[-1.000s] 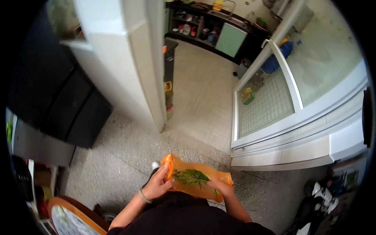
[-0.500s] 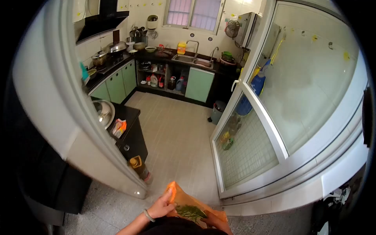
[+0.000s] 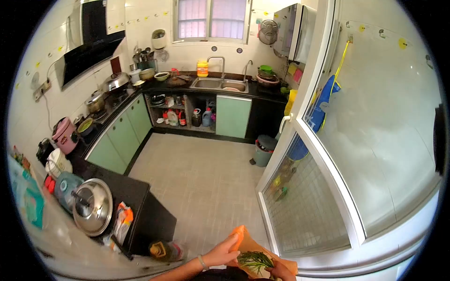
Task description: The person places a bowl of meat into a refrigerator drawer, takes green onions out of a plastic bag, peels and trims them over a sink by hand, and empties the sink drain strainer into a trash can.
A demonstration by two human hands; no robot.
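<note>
The left hand (image 3: 224, 253), at the bottom of the frame just right of centre, pinches the rim of an orange plastic bag (image 3: 253, 242) between thumb and fingers; a pale bangle (image 3: 202, 262) circles its wrist. The right hand (image 3: 281, 271), at the bottom edge farther right, reaches into the bag at one end of a bunch of leafy greens (image 3: 254, 259). Its fingertips are hidden, so I cannot tell whether they are closed on the stems. The greens lie in the mouth of the bag, between the two hands.

Left of the hands, near the bottom edge, a bottle (image 3: 160, 251) stands on the floor beside a black counter. On that counter, at lower left, a domed steel lid (image 3: 96, 199) sits next to an orange-and-white packet (image 3: 123, 217). A white-framed glass door (image 3: 307, 206) fills the right side of the frame, with a grey bin (image 3: 265, 152) close to its left edge. Pale floor tiles (image 3: 201, 178) cover the centre. Farther back, a pink rice cooker (image 3: 64, 136) stands at left, and a double-bowl steel sink (image 3: 206, 84) lies at upper centre, below a window (image 3: 211, 19).
</note>
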